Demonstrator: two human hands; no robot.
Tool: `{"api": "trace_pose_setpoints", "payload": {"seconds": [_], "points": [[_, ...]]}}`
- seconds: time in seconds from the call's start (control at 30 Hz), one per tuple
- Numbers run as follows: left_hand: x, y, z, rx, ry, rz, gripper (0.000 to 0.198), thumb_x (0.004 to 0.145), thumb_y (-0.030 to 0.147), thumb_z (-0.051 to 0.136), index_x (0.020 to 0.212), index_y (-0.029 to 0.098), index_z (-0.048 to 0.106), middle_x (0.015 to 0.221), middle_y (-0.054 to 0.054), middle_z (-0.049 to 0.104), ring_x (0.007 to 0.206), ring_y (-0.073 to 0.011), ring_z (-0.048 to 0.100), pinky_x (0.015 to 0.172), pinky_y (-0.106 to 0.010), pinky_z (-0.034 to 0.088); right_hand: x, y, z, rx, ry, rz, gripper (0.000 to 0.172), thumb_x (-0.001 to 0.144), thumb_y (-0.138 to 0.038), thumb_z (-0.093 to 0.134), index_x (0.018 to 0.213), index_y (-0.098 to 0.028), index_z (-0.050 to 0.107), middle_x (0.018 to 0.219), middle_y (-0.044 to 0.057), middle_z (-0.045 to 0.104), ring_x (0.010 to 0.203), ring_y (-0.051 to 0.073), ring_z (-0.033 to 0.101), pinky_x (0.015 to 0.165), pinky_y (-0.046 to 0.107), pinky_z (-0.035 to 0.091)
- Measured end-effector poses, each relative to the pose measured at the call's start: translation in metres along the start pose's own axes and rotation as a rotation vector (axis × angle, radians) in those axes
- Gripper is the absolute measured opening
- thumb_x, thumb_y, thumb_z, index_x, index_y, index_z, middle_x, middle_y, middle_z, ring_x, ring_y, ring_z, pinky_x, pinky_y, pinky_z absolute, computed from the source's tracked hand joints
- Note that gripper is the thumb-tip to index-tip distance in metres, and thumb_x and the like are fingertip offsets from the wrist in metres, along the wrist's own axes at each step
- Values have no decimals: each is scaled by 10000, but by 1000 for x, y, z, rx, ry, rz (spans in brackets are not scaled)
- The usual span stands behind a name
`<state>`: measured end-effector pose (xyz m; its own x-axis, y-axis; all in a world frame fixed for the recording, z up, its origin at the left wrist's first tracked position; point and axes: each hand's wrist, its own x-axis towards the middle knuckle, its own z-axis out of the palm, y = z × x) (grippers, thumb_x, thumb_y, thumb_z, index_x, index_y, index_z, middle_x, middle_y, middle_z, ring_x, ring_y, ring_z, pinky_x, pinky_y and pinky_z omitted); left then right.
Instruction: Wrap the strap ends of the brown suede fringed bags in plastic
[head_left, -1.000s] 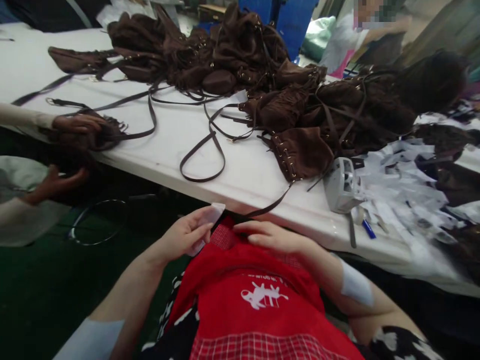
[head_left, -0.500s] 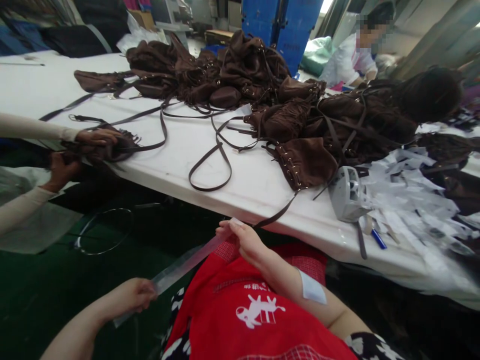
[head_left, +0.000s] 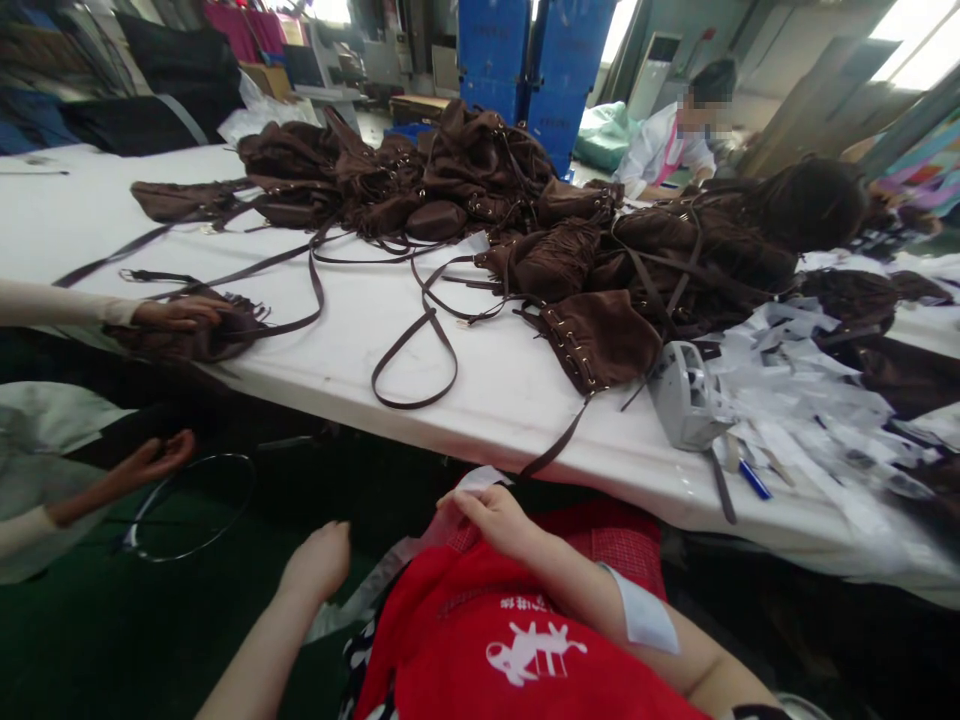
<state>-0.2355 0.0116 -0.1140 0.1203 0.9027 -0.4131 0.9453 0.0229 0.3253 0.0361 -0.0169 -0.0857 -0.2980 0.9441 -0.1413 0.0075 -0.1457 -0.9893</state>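
My right hand (head_left: pixel 491 517) is closed in a pinch on one end of a long, translucent white plastic strip (head_left: pixel 390 562), above my lap. A short white tab stands out past the fingertips. The dark brown strap (head_left: pixel 559 447) of a drawstring bag (head_left: pixel 604 340) hangs over the table edge and ends close to these fingers; whether they hold it too is hidden. My left hand (head_left: pixel 321 560) is curled shut, off to the left, with nothing visible in it. Slack and bent, the strip droops below that hand, its lower end near my wrist.
A heap of brown bags (head_left: pixel 480 170) lies along the white table (head_left: pixel 330 370). To the right are a grey tape dispenser (head_left: pixel 686 395), a blue marker (head_left: pixel 754 480) and many white strips (head_left: pixel 810 390). At left, a co-worker's hand (head_left: pixel 176 315) rests on another bag.
My left hand has come off the strip and moved up and right, and the strip has gone from taut to slack. One co-worker's hand has dropped away from their bag.
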Motion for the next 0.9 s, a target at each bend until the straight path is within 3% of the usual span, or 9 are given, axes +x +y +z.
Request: {"api": "trace_pose_setpoints", "payload": {"seconds": [0.07,0.13,0.2,0.3,0.53,0.7,0.9], "points": [[1,40,-11,-367,3,130,437,865,461,400,835,154,710,978,-158,702,958,-286,634,915,-405,451,-3,0,4,-91,-99,-17,470,916,-544,445,957,-184,744,889,61,724,819,198,664,782,323,507],[-2,81,-21,-771,-248,277,529,882,554,373,802,161,718,917,-120,717,921,-261,639,869,-371,482,-6,-1,7,-163,-178,-41,430,936,-484,445,974,-173,740,917,62,727,857,195,667,814,311,505],[-6,114,-27,-939,-394,297,491,818,596,515,771,146,705,793,-91,710,753,-226,638,719,-328,504,-9,0,9,-221,-242,-34,387,944,-433,454,996,-172,734,945,56,729,889,189,669,836,294,504],[-5,142,-27,-1006,-340,237,386,706,514,710,763,133,696,700,-56,691,619,-174,599,589,-264,458,-14,1,8,-264,-292,30,359,947,-407,463,1041,-180,724,958,46,733,891,179,679,827,271,511],[13,157,-22,-995,-12,385,329,757,461,682,866,154,733,831,-49,731,811,-205,642,769,-288,481,-18,11,-7,-380,-301,108,331,953,-401,471,1062,-211,720,944,19,743,908,181,679,832,254,489],[17,164,-29,-1105,65,367,324,741,437,711,877,145,730,848,-57,730,790,-184,635,750,-269,492,-19,18,-5,-518,-320,162,310,923,-433,523,974,-227,748,883,8,745,816,171,675,734,223,477],[17,160,-40,-986,107,413,308,756,451,689,768,144,711,702,-31,683,657,-154,591,629,-242,472,-18,18,-1,-511,-361,109,363,933,-456,477,978,-213,742,866,17,740,795,163,669,722,221,467]]}}
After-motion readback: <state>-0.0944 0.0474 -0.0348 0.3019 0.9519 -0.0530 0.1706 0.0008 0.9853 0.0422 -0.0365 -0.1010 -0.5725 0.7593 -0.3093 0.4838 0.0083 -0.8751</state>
